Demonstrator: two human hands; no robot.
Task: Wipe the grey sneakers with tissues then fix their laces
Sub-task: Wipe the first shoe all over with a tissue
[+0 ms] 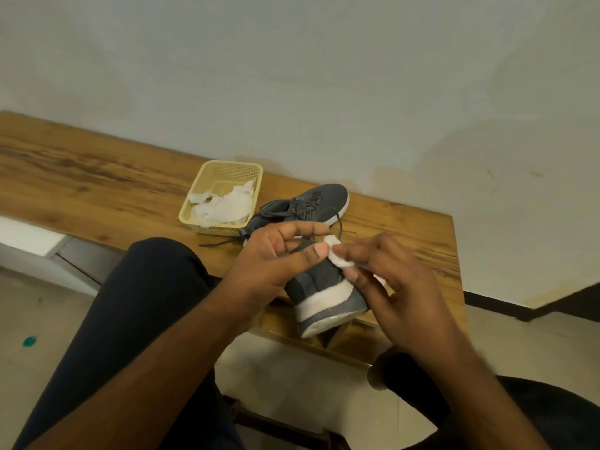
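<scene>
My left hand (276, 254) grips a grey sneaker (319, 293) with a white sole, heel towards me, above the table's front edge. My right hand (396, 280) pinches a small white tissue (337, 254) and presses it against the sneaker's heel collar. The other grey sneaker (308, 204) lies on the wooden table (97, 177) behind the hands, toe pointing to the far right, its laces loose and trailing towards the front edge.
A pale yellow plastic basket (224, 168) holding crumpled white tissues stands left of the far sneaker. A white wall runs behind the table. My dark-trousered legs sit below, and a small green object (29, 341) lies on the floor at left.
</scene>
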